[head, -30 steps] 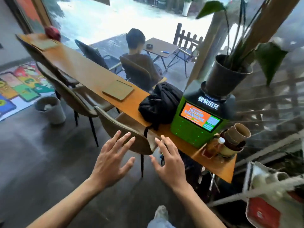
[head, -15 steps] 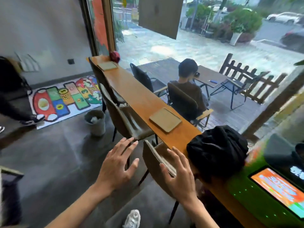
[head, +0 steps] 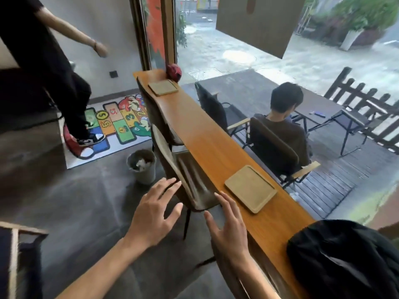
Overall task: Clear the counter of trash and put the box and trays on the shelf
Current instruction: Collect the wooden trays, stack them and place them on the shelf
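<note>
A long wooden counter (head: 205, 134) runs along the window. A flat tan tray (head: 250, 188) lies on it near me, and a second tan tray (head: 163, 87) lies at the far end beside a red round object (head: 174, 72). My left hand (head: 154, 211) hovers over the floor with fingers spread, holding nothing. My right hand (head: 230, 225) is held out empty at the counter's near edge, a little short of the near tray. Both hands are apart from the trays.
Brown chairs (head: 183, 175) are tucked under the counter. A grey bin (head: 142, 167) with paper in it stands on the floor. A black bag (head: 345, 257) sits on the counter at right. A person in black (head: 54, 67) steps across the colourful mat. Another person sits outside.
The view has swung left along the counter; the green machine and cups have left the frame. The near tray is now closer to my right hand. A person has stepped into view at left.
</note>
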